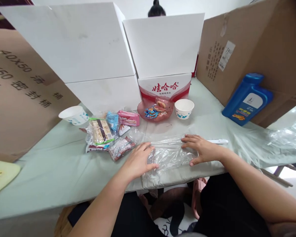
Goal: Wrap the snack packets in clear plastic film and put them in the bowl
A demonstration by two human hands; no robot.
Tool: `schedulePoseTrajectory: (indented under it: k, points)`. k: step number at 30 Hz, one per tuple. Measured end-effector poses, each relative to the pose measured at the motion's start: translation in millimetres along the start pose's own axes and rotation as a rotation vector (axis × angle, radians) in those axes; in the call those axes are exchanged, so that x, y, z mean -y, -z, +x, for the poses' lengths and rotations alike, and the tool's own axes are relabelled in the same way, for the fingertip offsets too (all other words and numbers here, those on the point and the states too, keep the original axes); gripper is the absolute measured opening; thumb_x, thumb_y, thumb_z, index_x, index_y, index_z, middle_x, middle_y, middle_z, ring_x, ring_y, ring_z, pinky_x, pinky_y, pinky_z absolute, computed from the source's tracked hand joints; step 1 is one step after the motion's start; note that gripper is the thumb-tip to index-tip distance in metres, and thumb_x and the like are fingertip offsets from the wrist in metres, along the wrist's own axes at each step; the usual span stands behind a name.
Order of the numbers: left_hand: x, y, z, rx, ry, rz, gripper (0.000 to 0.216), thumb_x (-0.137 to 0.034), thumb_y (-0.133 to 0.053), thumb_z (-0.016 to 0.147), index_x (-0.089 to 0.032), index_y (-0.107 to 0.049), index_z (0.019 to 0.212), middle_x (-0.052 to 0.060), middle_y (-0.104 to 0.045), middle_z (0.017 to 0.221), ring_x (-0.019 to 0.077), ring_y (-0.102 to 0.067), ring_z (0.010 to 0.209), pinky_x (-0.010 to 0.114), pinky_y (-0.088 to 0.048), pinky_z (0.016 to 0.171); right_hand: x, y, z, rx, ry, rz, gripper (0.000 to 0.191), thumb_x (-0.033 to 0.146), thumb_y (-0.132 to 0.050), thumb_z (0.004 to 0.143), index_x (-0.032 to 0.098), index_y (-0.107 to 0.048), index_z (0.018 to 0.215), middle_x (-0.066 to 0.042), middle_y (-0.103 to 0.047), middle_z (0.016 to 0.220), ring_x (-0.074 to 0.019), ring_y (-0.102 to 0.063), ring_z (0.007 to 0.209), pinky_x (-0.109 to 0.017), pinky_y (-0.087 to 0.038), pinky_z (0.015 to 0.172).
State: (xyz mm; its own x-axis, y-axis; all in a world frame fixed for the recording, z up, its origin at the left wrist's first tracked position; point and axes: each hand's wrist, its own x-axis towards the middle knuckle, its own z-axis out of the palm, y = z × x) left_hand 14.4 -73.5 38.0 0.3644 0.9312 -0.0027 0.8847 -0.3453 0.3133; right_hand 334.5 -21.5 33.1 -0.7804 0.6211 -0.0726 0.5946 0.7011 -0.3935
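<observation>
A clear plastic bag (pixel 169 156) lies flat and crinkled near the table's front edge. My left hand (pixel 139 159) rests on its left side, fingers spread. On its right side is my right hand (pixel 201 149), also with fingers apart. Partly behind the right hand, a white plastic handle (pixel 219 141) sticks out; its other end is hidden. Just left of my left hand are several wrapped snacks: a red-and-clear packet (pixel 122 148), a sandwich-like bar pack (pixel 100 131) with green edges, a pink packet (pixel 129 118) and a blue packet (pixel 112 120).
Behind the bag stand a pink glass bowl (pixel 141 113) holding small packets and a white paper cup (pixel 184 109). Another cup (pixel 74 116) tilts at left. White boxes (pixel 96 42) and a brown carton (pixel 236 49) wall the back and right. A blue bottle (pixel 246 100) stands right.
</observation>
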Motion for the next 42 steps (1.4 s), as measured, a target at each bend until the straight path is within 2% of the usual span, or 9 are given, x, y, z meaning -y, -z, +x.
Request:
schedulePoseTrajectory:
  k: [3, 9, 12, 17, 21, 24, 28, 32, 42]
  points:
    - [-7, 7, -4, -0.087, -0.105, -0.121, 0.031, -0.042, -0.068, 0.078, -0.021, -0.065, 0.101, 0.008, -0.059, 0.117, 0.0264, -0.053, 0.115, 0.042, -0.042, 0.100, -1, 0, -7, 0.008, 0.047, 0.018, 0.082, 0.062, -0.075, 0.066, 0.018, -0.056, 0.133, -0.016, -0.037, 0.151, -0.0371, -0.020, 0.144, -0.056, -0.019, 0.115]
    - [-21, 12, -14, 0.302, -0.256, -0.203, 0.048, -0.037, -0.081, 0.059, -0.023, -0.061, 0.100, 0.004, -0.055, 0.113, 0.0252, -0.050, 0.112, 0.037, -0.046, 0.094, 8, 10, -23, -0.122, 0.132, 0.301, 0.018, 0.033, -0.055, 0.091, 0.020, -0.065, 0.095, -0.010, -0.061, 0.127, -0.0229, -0.053, 0.122, -0.038, -0.043, 0.099]
    - [-18, 12, -11, 0.282, -0.214, -0.223, 0.012, -0.018, -0.059, 0.072, -0.022, -0.060, 0.083, 0.004, -0.058, 0.111, 0.0220, -0.053, 0.112, 0.035, -0.044, 0.096, 5, 12, -25, -0.160, 0.016, 0.503, 0.020, 0.034, -0.047, 0.095, 0.019, -0.060, 0.101, -0.008, -0.068, 0.106, -0.0178, -0.064, 0.095, -0.032, -0.050, 0.082]
    - [-3, 14, -1, 0.189, 0.036, -0.544, 0.008, -0.026, -0.049, 0.081, -0.021, -0.054, 0.083, 0.004, -0.067, 0.100, 0.0186, -0.067, 0.085, 0.033, -0.052, 0.076, 2, 11, -21, -0.059, -0.041, 0.522, 0.035, 0.048, -0.050, 0.093, 0.018, -0.055, 0.109, -0.006, -0.068, 0.096, -0.0167, -0.063, 0.082, -0.030, -0.050, 0.075]
    - [1, 11, 4, 0.236, 0.238, -0.823, 0.021, -0.040, -0.053, 0.080, -0.021, -0.045, 0.084, 0.007, -0.067, 0.103, 0.0175, -0.069, 0.063, 0.028, -0.049, 0.052, 12, 11, -19, 0.002, -0.021, 0.382, 0.074, 0.050, -0.077, 0.068, 0.017, -0.048, 0.128, -0.007, -0.068, 0.100, -0.0194, -0.063, 0.083, -0.029, -0.049, 0.074]
    - [3, 6, 5, 0.229, 0.311, -0.883, 0.025, -0.041, -0.055, 0.078, -0.021, -0.041, 0.083, 0.002, -0.066, 0.090, 0.0160, -0.067, 0.055, 0.025, -0.045, 0.047, 21, 11, -17, 0.008, -0.114, 0.338, 0.043, 0.033, -0.064, 0.081, 0.018, -0.054, 0.121, -0.003, -0.070, 0.085, -0.0172, -0.065, 0.072, -0.027, -0.047, 0.067]
    - [15, -4, 10, 0.040, 0.339, -0.778, 0.023, -0.039, -0.054, 0.077, -0.022, -0.041, 0.085, -0.004, -0.058, 0.070, 0.0165, -0.065, 0.055, 0.025, -0.045, 0.049, 21, 6, -14, 0.039, -0.271, 0.539, 0.026, 0.019, -0.044, 0.089, 0.018, -0.052, 0.113, 0.002, -0.070, 0.072, -0.0127, -0.064, 0.054, -0.024, -0.046, 0.059]
    - [23, -14, 18, -0.160, 0.365, -0.371, 0.019, -0.033, -0.054, 0.079, -0.021, -0.048, 0.092, -0.003, -0.060, 0.069, 0.0178, -0.064, 0.060, 0.028, -0.045, 0.059, 10, 0, -7, -0.131, -0.467, 0.360, 0.032, 0.022, -0.047, 0.089, 0.016, -0.049, 0.120, 0.004, -0.067, 0.060, -0.0161, -0.065, 0.060, -0.026, -0.044, 0.063]
    - [10, -15, 26, -0.156, 0.396, -0.053, 0.017, -0.030, -0.048, 0.089, -0.020, -0.058, 0.098, 0.003, -0.070, 0.079, 0.0203, -0.065, 0.069, 0.028, -0.042, 0.066, 4, -23, 13, -0.463, -0.488, -0.052, 0.026, 0.025, -0.040, 0.095, 0.019, -0.054, 0.116, -0.009, -0.070, 0.104, -0.0230, -0.067, 0.089, -0.032, -0.046, 0.077]
